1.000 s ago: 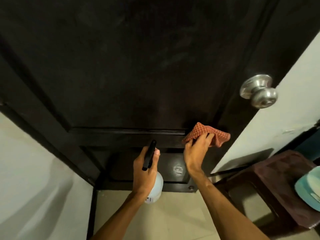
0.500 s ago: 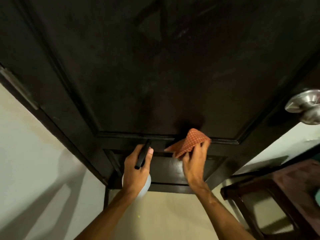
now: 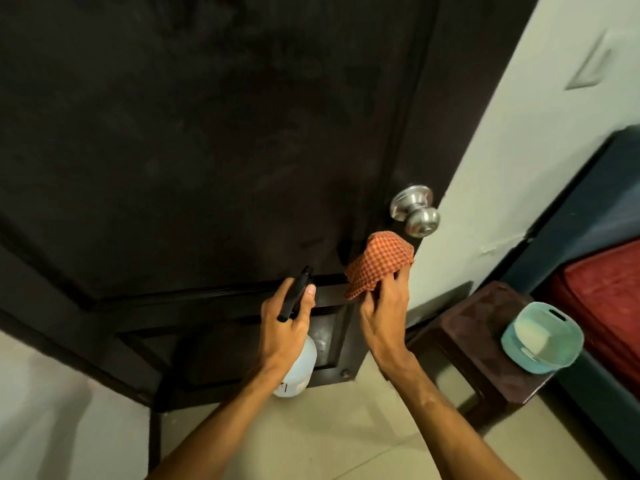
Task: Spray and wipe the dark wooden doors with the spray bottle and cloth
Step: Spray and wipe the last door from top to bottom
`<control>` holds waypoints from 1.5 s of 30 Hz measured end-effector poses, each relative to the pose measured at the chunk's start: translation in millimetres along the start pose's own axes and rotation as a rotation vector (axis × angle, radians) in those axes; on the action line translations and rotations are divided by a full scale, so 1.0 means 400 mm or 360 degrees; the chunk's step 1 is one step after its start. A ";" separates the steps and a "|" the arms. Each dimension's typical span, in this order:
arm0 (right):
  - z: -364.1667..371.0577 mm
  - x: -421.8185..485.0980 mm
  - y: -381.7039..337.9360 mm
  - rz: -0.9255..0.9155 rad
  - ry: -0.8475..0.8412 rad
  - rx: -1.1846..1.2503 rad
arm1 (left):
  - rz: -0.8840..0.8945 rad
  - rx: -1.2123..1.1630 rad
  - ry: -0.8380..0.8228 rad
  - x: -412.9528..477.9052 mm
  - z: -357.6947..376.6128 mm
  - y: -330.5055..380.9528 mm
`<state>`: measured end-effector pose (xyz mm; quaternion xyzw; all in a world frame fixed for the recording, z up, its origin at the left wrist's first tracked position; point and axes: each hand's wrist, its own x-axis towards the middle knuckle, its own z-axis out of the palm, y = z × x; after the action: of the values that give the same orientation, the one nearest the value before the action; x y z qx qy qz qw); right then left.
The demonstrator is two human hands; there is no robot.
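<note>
Two hands work at the lower right of the dark wooden panelled door [image 3: 207, 133]. The right hand [image 3: 384, 317] grips a bunched orange checked cloth [image 3: 377, 265], held against the door's free edge just below the round silver metal knob [image 3: 415, 211]. A pale painted wall [image 3: 485, 168] begins directly beside that edge. The left hand [image 3: 284, 327] is curled round the neck of a translucent plastic spray bottle with a black trigger head [image 3: 298, 368], near the door's horizontal rail; the bottle body hangs below the hand. Beige tiled floor [image 3: 329, 438] shows beneath both forearms. A dark brown stool [image 3: 478, 334] stands near the door edge, right of the right forearm. On it sits a teal plastic tub [image 3: 540, 367] holding something pale; contents unclear.
</note>
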<state>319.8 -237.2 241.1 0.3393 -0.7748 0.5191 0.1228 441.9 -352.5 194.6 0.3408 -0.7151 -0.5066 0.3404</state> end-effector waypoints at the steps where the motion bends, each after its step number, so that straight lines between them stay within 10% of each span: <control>1: -0.026 0.013 0.000 -0.0024 0.0008 -0.0019 | 0.0069 0.0003 -0.0009 -0.004 0.020 0.039; 8: -0.148 0.189 0.005 -0.0290 0.0166 -0.0465 | 0.0261 -0.0077 -0.0016 0.009 0.142 0.245; 15: -0.146 0.279 0.009 -0.0879 -0.0418 -0.0968 | 0.0331 -0.0145 0.0049 0.037 0.172 0.326; 19: -0.153 0.293 0.039 -0.0026 -0.0039 -0.0380 | 0.0349 -0.0092 0.0042 0.042 0.165 0.334; 24: -0.135 0.267 0.032 -0.0059 -0.0174 -0.0170 | 0.0314 -0.0117 0.0026 0.044 0.158 0.345; 36: -0.244 0.183 -0.006 0.1037 0.0422 0.1158 | 0.0269 -0.0134 -0.0128 -0.046 0.146 0.356; 45: -0.283 0.131 -0.066 0.0003 -0.0061 0.0255 | 0.0176 -0.0160 -0.0166 -0.111 0.158 0.346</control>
<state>280.1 -163.8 337.3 0.3572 -0.7334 0.5728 0.0800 393.4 -249.3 304.8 0.2563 -0.7232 -0.5393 0.3470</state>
